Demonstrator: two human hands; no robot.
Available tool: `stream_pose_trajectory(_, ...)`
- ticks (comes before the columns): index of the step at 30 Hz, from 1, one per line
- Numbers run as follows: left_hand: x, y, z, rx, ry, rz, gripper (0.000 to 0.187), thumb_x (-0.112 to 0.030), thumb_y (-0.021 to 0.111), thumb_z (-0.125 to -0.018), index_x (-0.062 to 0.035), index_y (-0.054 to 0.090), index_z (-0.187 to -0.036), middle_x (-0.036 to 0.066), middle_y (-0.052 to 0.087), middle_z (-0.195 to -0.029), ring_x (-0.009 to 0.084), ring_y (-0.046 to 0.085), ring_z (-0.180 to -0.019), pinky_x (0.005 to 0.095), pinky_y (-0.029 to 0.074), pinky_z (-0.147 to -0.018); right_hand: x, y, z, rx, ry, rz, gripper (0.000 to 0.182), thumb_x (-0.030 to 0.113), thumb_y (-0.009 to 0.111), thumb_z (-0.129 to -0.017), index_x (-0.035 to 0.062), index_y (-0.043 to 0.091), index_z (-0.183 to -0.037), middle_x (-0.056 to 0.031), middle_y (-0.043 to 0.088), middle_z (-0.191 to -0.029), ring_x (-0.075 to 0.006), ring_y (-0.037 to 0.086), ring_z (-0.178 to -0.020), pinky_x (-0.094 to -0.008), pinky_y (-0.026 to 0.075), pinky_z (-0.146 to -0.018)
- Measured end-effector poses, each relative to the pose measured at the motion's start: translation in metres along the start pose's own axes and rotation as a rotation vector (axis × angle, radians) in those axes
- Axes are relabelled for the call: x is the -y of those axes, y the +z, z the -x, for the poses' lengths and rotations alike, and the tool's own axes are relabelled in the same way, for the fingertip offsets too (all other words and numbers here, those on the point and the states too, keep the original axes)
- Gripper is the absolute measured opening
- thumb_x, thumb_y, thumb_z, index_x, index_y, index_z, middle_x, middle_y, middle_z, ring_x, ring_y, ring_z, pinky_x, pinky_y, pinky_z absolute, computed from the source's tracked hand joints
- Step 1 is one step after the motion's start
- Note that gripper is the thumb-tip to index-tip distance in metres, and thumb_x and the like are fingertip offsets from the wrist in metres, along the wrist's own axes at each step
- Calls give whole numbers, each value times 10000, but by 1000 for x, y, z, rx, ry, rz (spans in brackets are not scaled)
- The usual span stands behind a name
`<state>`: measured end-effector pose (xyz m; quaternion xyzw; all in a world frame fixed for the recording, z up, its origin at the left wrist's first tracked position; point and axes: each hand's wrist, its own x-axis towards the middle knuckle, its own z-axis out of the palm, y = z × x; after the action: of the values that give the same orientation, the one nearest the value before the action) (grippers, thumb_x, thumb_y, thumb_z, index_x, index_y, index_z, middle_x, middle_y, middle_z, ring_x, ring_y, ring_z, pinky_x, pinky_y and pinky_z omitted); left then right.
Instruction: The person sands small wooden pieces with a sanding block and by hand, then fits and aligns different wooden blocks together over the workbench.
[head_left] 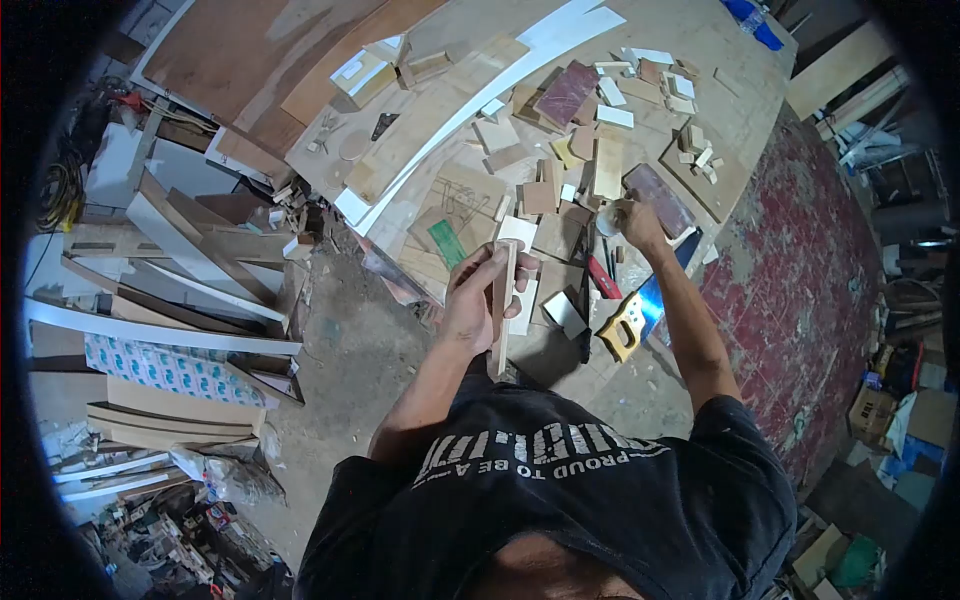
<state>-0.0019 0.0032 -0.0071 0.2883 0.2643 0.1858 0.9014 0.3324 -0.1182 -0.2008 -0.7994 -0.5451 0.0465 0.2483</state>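
Observation:
My left hand (pixel 480 295) is closed around a narrow wooden strip (pixel 505 315), which stands on end in front of my chest. Over the workbench to the right, my right hand (pixel 632 222) has its fingers bent at a small round pale container (pixel 608 220); its contents are too small to make out. Below that hand lies a handsaw (pixel 630 325) with a yellow handle. A red-handled tool (pixel 603 278) and a black tool (pixel 584 300) rest between my hands. A green piece (pixel 447 243) lies left of my left hand.
Wood offcuts (pixel 613 118) crowd the workbench (pixel 740 95). A long curved white strip (pixel 440 135) crosses its left part. Curved boards (pixel 190 335) are stacked at the left. Reddish worn flooring (pixel 790 280) lies at the right, with boxes (pixel 870 415) beyond.

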Motion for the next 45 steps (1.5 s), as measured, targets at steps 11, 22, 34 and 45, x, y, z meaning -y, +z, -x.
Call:
stream_pose_trajectory(11,1,7,1,290,-79,-144,238,-194,541,-969,-21,604,-1119,51,649,-847,71,557,-685,198,402,-447,229,-134,38,-87,0,-949,421,118,734,-811,94,644,-1222,-74,554,-1163,-169,544,-1015,-293,451,-844)
stream_pose_trajectory(22,-9,35,-10,593,-207,-215,280,-204,523,-969,-5,595,-1153,37,643,-789,45,523,-522,187,399,-406,288,-171,69,-257,78,-679,296,177,752,-806,80,720,-1084,-60,512,-973,-189,526,-934,-335,452,-830)
stream_pose_trajectory(34,-5,57,-23,677,-278,-172,289,-230,471,-977,-13,583,-1131,55,667,-863,88,638,-665,231,531,-462,306,-163,95,-658,212,-589,381,167,726,-809,64,654,-1169,-127,452,-1257,-233,500,-1115,-324,440,-895)
stream_pose_trajectory(45,7,76,-9,590,-159,-106,263,-211,451,-997,-11,567,-1121,65,664,-900,104,635,-726,207,518,-599,315,-126,101,-702,225,-327,497,165,651,-835,89,590,-1322,-141,374,-1362,-229,424,-1089,-341,466,-887)
